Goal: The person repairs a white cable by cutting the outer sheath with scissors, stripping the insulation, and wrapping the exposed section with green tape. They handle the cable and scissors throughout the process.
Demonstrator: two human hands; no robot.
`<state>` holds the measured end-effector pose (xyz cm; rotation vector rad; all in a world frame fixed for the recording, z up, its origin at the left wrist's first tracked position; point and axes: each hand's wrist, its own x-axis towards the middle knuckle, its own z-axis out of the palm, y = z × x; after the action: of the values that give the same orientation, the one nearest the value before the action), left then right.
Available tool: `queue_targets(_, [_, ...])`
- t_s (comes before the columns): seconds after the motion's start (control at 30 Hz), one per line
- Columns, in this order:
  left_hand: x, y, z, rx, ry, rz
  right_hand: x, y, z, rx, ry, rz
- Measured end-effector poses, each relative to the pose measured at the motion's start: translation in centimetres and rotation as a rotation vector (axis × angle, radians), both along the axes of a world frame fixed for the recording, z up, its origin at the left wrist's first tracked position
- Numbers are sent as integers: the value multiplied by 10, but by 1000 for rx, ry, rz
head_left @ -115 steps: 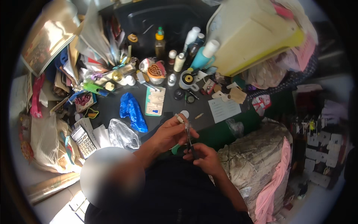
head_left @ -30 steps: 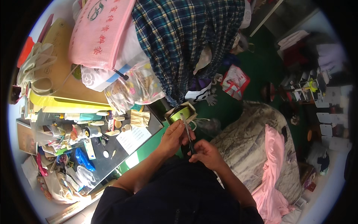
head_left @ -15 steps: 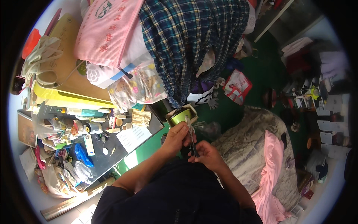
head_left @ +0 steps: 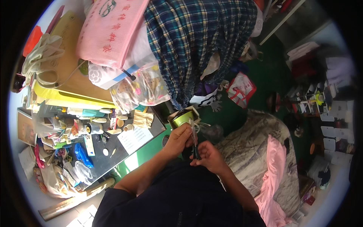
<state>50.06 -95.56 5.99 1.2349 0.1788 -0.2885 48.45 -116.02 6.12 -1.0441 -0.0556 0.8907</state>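
Note:
In front of my body, my right hand point(head_left: 210, 156) grips the dark handles of a pair of scissors point(head_left: 196, 150), whose metal blades point away from me. My left hand point(head_left: 177, 141) is closed in a pinch beside the blades. Pale thin strands point(head_left: 202, 125) stick out past its fingers, close to the blade tips. How the strands lie between the fingers is hidden. Just beyond my left hand stands an open box with a shiny green side point(head_left: 182, 118).
On the left, a dark desk point(head_left: 110, 163) carries bottles, a paper sheet point(head_left: 135, 140) and small clutter. Plaid cloth point(head_left: 196, 41) and a pink zip pouch point(head_left: 111, 32) lie ahead. A patterned cover point(head_left: 249, 151) with pink fabric point(head_left: 271, 166) is at the right.
The scissor blades have turned slightly and stand more upright beside my left hand. My right fingers have shifted a little on the handles. The surroundings shift slightly with the head.

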Motion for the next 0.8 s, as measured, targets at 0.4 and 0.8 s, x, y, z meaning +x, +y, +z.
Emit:
queue_targets(0.4, [5, 13, 0, 29, 21, -17, 11, -10, 14, -40, 40, 33])
queue_targets(0.8, [4, 5, 3, 90, -66, -36, 4, -18, 9, 49, 21, 47])
